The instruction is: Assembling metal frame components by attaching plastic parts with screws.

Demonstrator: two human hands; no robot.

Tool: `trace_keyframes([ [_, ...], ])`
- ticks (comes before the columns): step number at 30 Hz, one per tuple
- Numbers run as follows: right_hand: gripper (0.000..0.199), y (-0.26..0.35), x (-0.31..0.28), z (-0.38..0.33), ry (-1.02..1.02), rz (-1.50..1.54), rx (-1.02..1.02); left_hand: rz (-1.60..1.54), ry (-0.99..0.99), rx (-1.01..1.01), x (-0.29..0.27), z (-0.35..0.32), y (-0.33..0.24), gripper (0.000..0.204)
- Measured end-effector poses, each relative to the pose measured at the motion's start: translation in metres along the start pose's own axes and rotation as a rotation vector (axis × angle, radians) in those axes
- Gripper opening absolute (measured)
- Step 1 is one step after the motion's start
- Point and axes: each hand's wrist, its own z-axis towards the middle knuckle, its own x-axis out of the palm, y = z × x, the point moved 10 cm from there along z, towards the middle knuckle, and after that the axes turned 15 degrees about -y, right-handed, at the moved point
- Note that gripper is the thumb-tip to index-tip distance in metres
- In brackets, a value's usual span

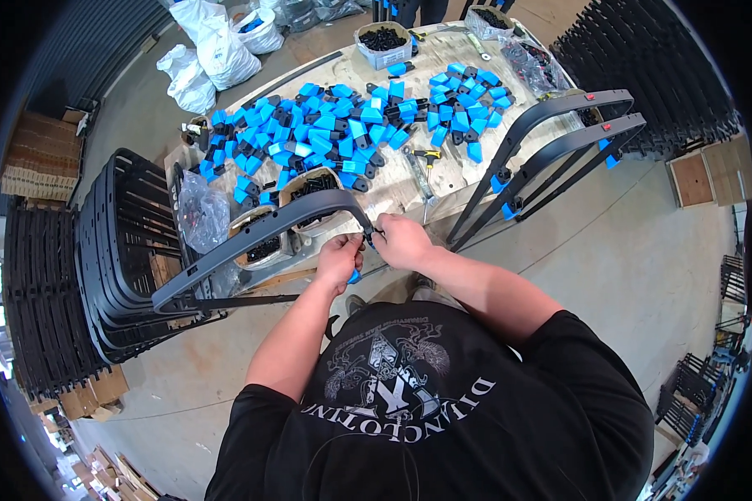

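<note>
Head view: my left hand (339, 257) pinches a small blue plastic clip (355, 275) beneath the end of the long curved black plastic frame bar (259, 232). My right hand (401, 242) closes its fingers on that end, just before the cluttered wooden workbench (443, 171).

Left hand (339, 255) — raised in front of the chest, fingers curled inward, knuckles up, thumb side turned toward the other hand; grip closed in a pinch. Left forearm bare, rising from the lower left, elbow bent, short black sleeve at the upper arm.

Right hand (403, 242) — just beside the left, nearly touching it, fingers bent and fingertips pinched together at its left edge. Right forearm bare, running in from the right shoulder, elbow bent outward. Both wrists roughly level, hands meeting at the body's midline.
</note>
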Motion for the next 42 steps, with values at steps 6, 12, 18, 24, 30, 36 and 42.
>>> trace_keyframes([
  [6,0.025,0.002,-0.001,0.001,0.012,-0.010,-0.001,-0.074,0.015,-0.122,0.011,0.002,0.013,0.033],
  [12,0.026,-0.003,0.003,0.002,-0.021,0.027,0.001,-0.044,0.004,-0.119,0.013,0.003,0.012,0.038],
  [18,0.025,-0.002,0.004,0.003,-0.023,0.021,-0.018,-0.121,0.096,-0.383,0.021,0.000,0.021,0.037],
  [24,0.024,-0.006,0.006,0.004,-0.030,0.038,-0.021,-0.042,0.045,-0.199,0.014,0.002,0.012,0.027],
  [30,0.027,-0.005,0.006,0.006,0.040,0.015,-0.004,-0.050,0.029,0.115,0.003,0.009,-0.004,0.009],
  [36,0.027,-0.003,0.004,0.005,0.033,0.042,-0.003,-0.178,-0.110,0.186,-0.005,-0.001,-0.003,0.012],
  [42,0.026,-0.001,0.003,0.005,0.041,0.039,-0.009,-0.089,0.020,-0.108,0.005,0.005,0.019,0.032],
])
